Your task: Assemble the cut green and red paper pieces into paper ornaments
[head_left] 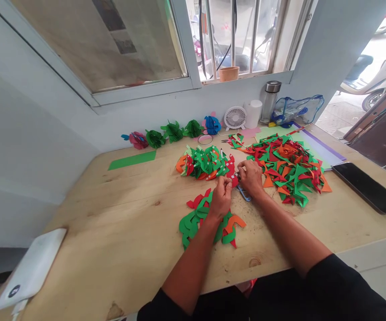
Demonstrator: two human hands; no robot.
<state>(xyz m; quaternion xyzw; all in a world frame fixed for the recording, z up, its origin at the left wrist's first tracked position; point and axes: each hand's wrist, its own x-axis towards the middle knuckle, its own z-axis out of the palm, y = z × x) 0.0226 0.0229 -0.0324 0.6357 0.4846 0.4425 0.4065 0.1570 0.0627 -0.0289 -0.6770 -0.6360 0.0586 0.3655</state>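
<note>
My left hand (222,194) is closed in a pinch on a red paper cut-out (234,180) with small white squares on it. Just to the right, my right hand (250,176) has its fingers pinched together close to that piece; what they hold is too small to make out. Behind my hands lies a heap of green, red and orange cut-outs (206,161) dotted with white squares. Plain curved cut-outs (193,223) are spread under my left forearm. A light blue tool (243,193) lies below my right hand, partly covered.
Right of my hands is a big pile of paper scraps (293,167), then a phone (368,187). Paper flowers (173,131), a small fan (235,117) and a glass bottle (270,102) line the wall. A green strip (132,160) and a white device (32,267) lie left.
</note>
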